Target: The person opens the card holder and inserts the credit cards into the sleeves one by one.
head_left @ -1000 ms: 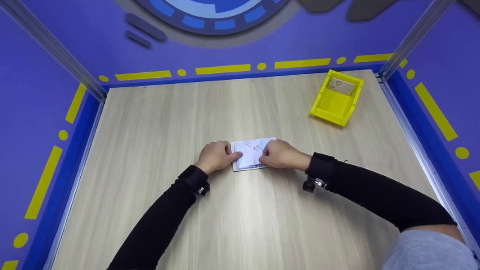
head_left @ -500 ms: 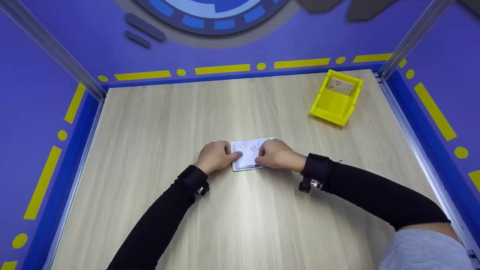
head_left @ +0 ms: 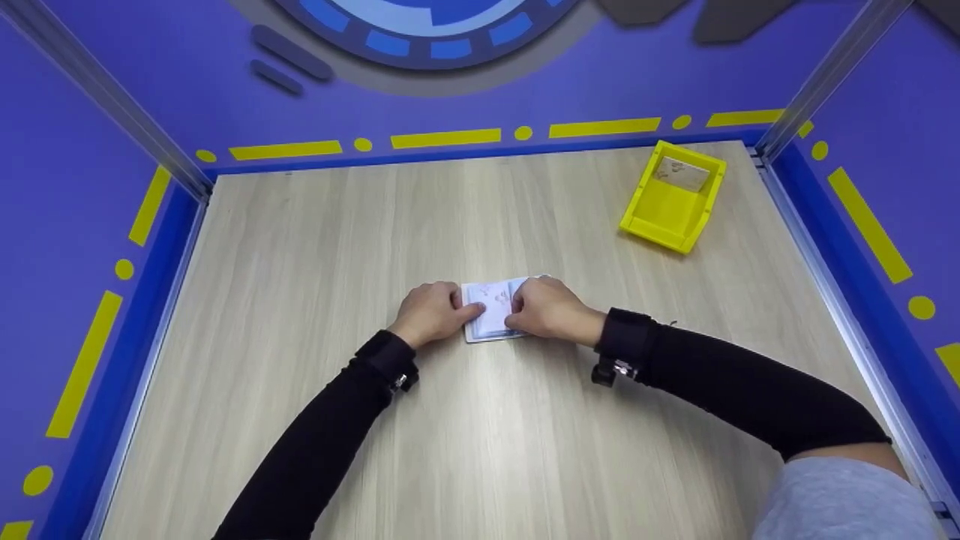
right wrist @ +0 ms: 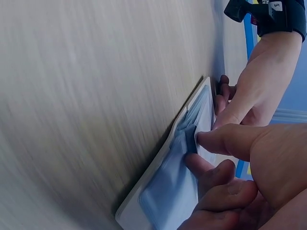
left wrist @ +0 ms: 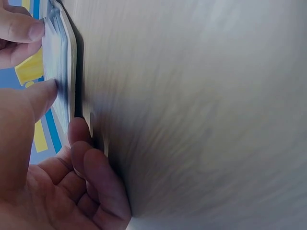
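A small booklet (head_left: 491, 296) with a pale stiff cover lies on the table in the head view. Thin leaves fill it, bluish in the right wrist view, with small printed figures on top. My left hand (head_left: 431, 311) holds its left edge, thumb on the leaves and the other fingers curled at the cover's side. Over the right part, my right hand (head_left: 553, 309) pinches a lifted, bent leaf (right wrist: 191, 139) between thumb and index finger. That hand hides much of the booklet's right end in the head view.
At the back right of the wooden table (head_left: 337, 240) stands a yellow bin (head_left: 664, 238). A pale printed card (head_left: 682, 174) leans inside it. Blue-purple panels (head_left: 450, 105) border the table at the back and sides.
My right hand has slid a little to the left across the booklet, carrying the pinched leaf's edge along. More of the right end shows behind it. The left hand has stayed put.
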`<state>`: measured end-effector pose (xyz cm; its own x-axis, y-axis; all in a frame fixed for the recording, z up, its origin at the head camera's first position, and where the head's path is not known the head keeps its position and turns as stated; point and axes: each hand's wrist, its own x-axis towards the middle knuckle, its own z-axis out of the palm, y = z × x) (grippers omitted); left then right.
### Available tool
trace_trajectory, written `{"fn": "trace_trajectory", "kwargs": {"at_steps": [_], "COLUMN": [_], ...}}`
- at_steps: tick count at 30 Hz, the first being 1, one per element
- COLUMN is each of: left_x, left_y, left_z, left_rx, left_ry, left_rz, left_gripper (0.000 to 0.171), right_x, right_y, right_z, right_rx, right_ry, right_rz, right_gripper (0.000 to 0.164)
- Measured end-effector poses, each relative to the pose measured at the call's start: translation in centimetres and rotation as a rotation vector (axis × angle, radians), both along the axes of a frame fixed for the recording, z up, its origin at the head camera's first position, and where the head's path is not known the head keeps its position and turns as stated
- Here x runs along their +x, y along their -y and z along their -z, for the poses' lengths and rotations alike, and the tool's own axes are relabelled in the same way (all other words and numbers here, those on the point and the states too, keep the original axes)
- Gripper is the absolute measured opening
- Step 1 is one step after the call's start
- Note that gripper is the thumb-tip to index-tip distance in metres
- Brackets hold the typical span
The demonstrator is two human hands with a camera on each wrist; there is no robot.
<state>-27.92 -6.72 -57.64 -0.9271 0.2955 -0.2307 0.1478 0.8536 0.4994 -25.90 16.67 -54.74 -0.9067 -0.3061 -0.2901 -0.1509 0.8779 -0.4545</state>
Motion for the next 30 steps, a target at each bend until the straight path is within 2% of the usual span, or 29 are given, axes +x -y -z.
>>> {"fn": "trace_trajectory", "kwargs": {"at_steps": [8,16,23,30], "left_x": [-0.03,0.07,0.03,0.10], "left_y": [-0.02,0.04,0.04,0.03], "left_z": [-0.05,0.01,-0.10,-0.15], "left_rx": [-0.001,0.014,0.008,0.014], "left_ry": [0.005,-0.002,-0.004,0.004], "left_rz": [-0.002,-0.003,0.005,-0.001], "left_gripper": [0.048,0.048,0.047,0.047], "right_x": [-0.27,-0.32,-0.25,-0.25], "right_y": [0.20,0.25,0.25,0.06], "right_z": [-0.20,0.04,0.14,0.27], "right_rx": [-0.048,-0.050,-0.083,-0.126], "right_ry": [0.006,-0.020,-0.012,0.023], "right_rz": [0.038,0.037,0.018,-0.012], "right_gripper": [0.017,0.026,0.022,0.024]}}
